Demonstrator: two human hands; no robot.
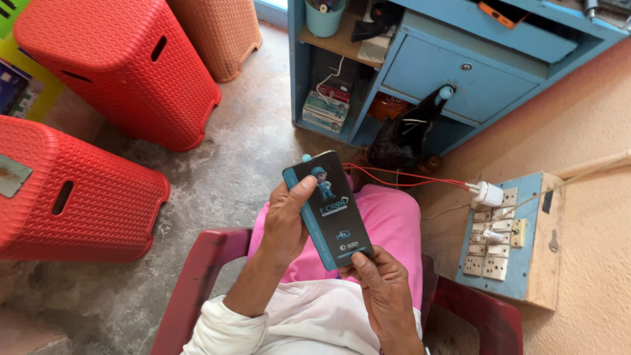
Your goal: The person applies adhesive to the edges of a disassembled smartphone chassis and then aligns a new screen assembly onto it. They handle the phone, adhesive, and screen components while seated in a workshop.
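While the person sits in a dark red chair (197,283), both hands grip one flat dark package (328,209) with a teal edge, held tilted above the pink-clad lap (394,223) — the left hand (286,220) wraps its left side with the thumb pressed on the front, the right hand (388,289) pinches its lower corner. Three plastic baskets stand on the concrete floor (230,177): two red baskets (118,66), one orange basket (220,33). Beyond, one blue cabinet (473,72) — and one blue switchboard (519,236) on the wall, one white plug (488,194) with red wires in it
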